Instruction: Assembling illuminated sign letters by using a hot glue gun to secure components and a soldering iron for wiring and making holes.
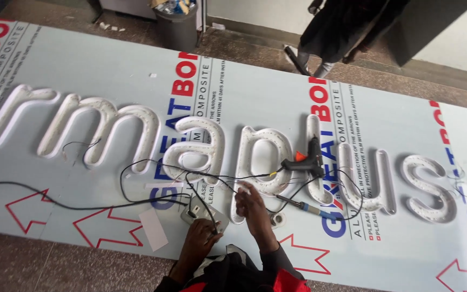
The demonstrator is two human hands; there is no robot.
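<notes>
Socket (204, 215) is pressed under left hand (201, 238), right hand (251, 204) spread empty just beside; letters (201, 146) mounted, wires (152, 181) loose, glue gun (306, 162) parked beyond.

Left hand (200, 233) curled, right hand (251, 204) spread

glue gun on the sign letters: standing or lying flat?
Standing. The glue gun rests on the white letter, handle pointing up and orange nozzle tip raised.

Small grey power adapter (204, 215) lying flat low-centre in the frame, thin black wires (152, 189) looping off it leftward and up across the white channel letters (201, 146).
</notes>
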